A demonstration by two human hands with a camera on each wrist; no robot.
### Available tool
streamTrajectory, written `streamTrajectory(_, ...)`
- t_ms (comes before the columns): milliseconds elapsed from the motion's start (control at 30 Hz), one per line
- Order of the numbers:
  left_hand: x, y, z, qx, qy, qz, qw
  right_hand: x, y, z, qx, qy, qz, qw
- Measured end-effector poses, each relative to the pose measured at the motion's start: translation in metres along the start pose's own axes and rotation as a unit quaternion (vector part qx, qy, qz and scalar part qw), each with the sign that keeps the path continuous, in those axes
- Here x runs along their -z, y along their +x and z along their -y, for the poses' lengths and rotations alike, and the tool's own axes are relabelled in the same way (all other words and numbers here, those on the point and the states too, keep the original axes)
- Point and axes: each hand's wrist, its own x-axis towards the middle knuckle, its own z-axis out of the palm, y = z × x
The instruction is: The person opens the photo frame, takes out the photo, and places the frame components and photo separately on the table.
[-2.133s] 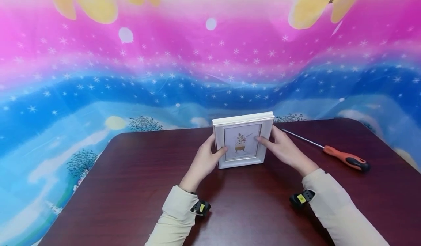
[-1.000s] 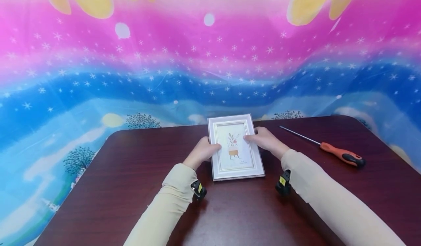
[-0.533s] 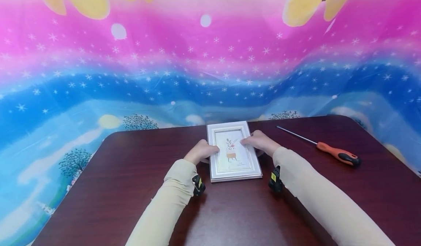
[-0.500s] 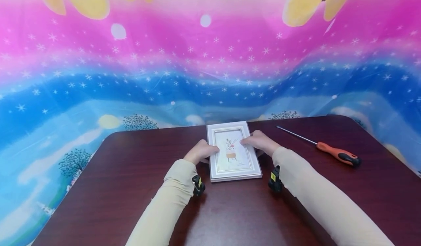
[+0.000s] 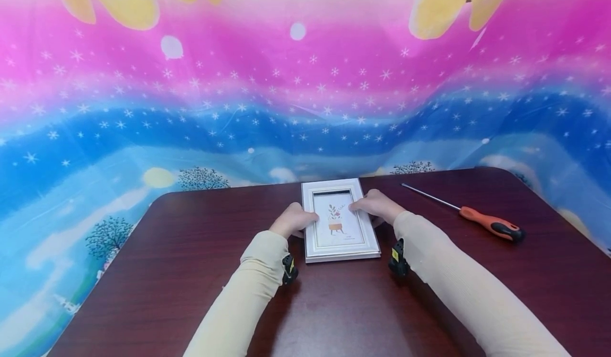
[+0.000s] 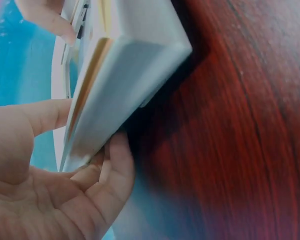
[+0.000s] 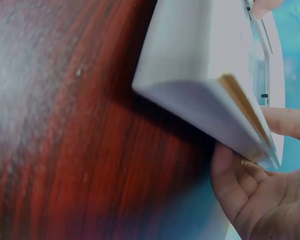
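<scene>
A white picture frame [image 5: 342, 254] is at the middle of the table's far part in the head view, its front facing up. Inside its window sits a potted plant print [image 5: 336, 227], with a dark strip along the window's top. My left hand [image 5: 291, 220] grips the frame's left side, thumb on the front. On the opposite side my right hand [image 5: 382, 208] holds it the same way. Both wrist views show fingers reaching under the frame's thick white side [image 6: 122, 80]. A thin brown layer [image 7: 242, 105] shows along its edge. Some fingertips are hidden beneath.
On the right of the dark red wooden table [image 5: 205, 256] lies a screwdriver [image 5: 489, 223] with an orange and black handle, its shaft pointing to the far left. A colourful cloth backdrop [image 5: 267, 107] hangs behind the table's far edge.
The frame has gone from nearly upright to lying back with its front up, and has come down slightly. A dark strip now shows at the window's top. Both hands keep their hold.
</scene>
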Motion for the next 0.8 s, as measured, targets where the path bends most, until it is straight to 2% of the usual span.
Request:
streamTrajectory(100,0.000,-0.003,-0.001,-0.007,0.059,-0.023,0.9980,0.000,-0.001,0.001,0.003,-0.021,-0.006,0.9997)
streamTrajectory(200,0.000,-0.006,-0.002,-0.009,0.112,-0.042,0.9928,0.000,-0.002,0.002,0.006,-0.039,-0.011,0.9992)
streamTrajectory(400,-0.001,-0.009,-0.004,-0.016,0.142,-0.054,0.9882,0.001,0.000,0.002,0.007,-0.060,-0.015,0.9981)
streamTrajectory(600,-0.003,-0.012,-0.008,-0.025,0.213,-0.085,0.9731,0.001,-0.003,0.003,0.014,-0.056,-0.016,0.9982)
streamTrajectory(800,-0.008,-0.013,-0.010,-0.035,0.254,-0.119,0.9593,0.001,-0.010,0.007,0.024,-0.060,-0.024,0.9976)
